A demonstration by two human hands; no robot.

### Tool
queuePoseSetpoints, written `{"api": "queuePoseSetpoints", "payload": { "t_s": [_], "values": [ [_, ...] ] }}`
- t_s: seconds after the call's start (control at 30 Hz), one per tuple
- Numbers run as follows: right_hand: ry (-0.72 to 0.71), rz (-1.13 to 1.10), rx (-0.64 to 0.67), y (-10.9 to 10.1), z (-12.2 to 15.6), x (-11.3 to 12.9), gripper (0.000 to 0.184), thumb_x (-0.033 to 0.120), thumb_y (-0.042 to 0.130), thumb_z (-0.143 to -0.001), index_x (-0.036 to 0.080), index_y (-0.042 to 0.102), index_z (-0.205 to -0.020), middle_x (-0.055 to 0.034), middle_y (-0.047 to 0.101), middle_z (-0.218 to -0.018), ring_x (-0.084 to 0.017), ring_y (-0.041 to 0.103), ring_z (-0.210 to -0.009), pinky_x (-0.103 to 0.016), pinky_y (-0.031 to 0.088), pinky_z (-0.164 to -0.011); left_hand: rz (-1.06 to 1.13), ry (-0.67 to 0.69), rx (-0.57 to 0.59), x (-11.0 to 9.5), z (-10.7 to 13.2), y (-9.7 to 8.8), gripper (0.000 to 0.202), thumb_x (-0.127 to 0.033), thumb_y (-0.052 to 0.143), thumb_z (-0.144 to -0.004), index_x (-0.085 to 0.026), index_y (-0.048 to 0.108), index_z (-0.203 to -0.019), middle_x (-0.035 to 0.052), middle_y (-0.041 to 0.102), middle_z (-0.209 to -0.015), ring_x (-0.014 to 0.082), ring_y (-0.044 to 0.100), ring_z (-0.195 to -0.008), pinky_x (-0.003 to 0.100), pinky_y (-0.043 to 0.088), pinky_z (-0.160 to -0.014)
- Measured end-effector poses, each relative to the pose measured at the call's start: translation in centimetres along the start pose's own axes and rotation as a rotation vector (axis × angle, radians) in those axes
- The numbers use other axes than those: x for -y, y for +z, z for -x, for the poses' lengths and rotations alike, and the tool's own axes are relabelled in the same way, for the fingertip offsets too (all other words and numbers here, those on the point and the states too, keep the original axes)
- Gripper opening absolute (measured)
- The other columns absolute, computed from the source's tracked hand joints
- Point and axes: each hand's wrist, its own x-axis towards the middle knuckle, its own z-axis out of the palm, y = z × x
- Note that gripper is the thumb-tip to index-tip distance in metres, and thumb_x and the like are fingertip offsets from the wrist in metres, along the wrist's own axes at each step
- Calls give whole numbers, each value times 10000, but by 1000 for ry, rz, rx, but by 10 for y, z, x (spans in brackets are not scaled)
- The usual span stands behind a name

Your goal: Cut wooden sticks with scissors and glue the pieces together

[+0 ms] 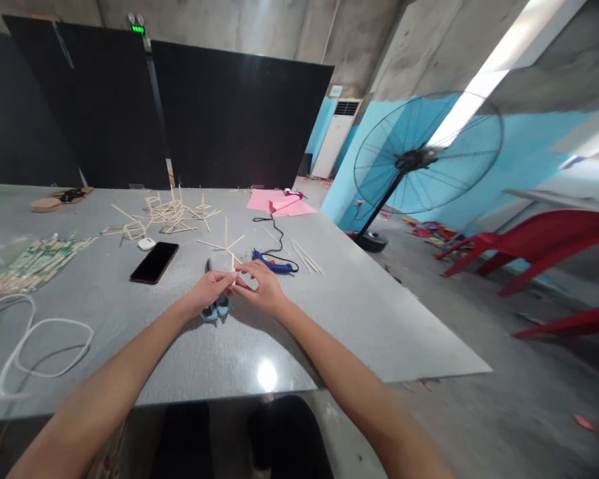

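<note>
My left hand (213, 290) and my right hand (262, 286) meet above the table, fingers pinched together on a pale, thin wooden stick (233, 261) standing roughly upright. Its lower end is hidden by my fingers. Under my left hand lie scissors with blue handles (215, 311), partly covered. Just beyond the fingertips stands a small frame of joined sticks (226, 245); whether it touches the held stick I cannot tell. To the right of it, beside my right hand, rests a blue glue gun (279, 268) with a black cord.
Larger stick structures (172, 211) stand farther back. A phone (154, 262), a white case (146, 244), packaged sticks (40, 263) and a white cable (54, 320) lie leftward. Loose sticks (305, 256) and pink paper (282, 201) are on the right. A large fan (419, 159) stands beyond the table.
</note>
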Motion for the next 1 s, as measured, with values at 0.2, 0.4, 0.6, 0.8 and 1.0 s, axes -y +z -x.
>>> {"api": "queuePoseSetpoints", "payload": {
  "t_s": [0.2,0.4,0.6,0.8,1.0],
  "values": [
    [14,53,-7,2,3,-2,321,414,757,-931,268,727,-1214,-83,789,-1059,-277,699,-983,-450,568,-884,4,-10,27,0,-1,0,509,-684,711,-845,-190,831,-840,131,796,-933,227,683,-879,343,514,-853],
    [0,90,13,-1,1,-2,297,354,742,-946,259,718,-1226,-74,793,-1062,-268,693,-969,-434,558,-881,53,-22,124,-5,3,-4,450,-624,729,-871,-201,849,-966,141,796,-1097,249,703,-1021,346,516,-888],
    [-29,103,19,-2,2,-4,328,375,770,-939,252,721,-1239,-82,788,-1050,-269,698,-979,-427,559,-879,89,-49,142,-5,2,-6,465,-633,747,-856,-202,861,-986,154,796,-1133,274,706,-1044,390,531,-930],
    [-24,99,-13,-1,4,-5,332,403,795,-921,243,735,-1206,-85,787,-1006,-264,700,-949,-428,568,-868,126,-69,164,-3,2,-8,485,-650,766,-841,-205,866,-1007,153,795,-1149,276,704,-1037,413,536,-953],
    [-19,123,-23,-1,4,-5,300,399,803,-912,248,737,-1163,-72,791,-986,-260,706,-915,-420,573,-838,101,-56,131,-8,6,-4,492,-658,750,-849,-201,867,-989,147,797,-1141,272,699,-1036,381,536,-898]
  ]
}}
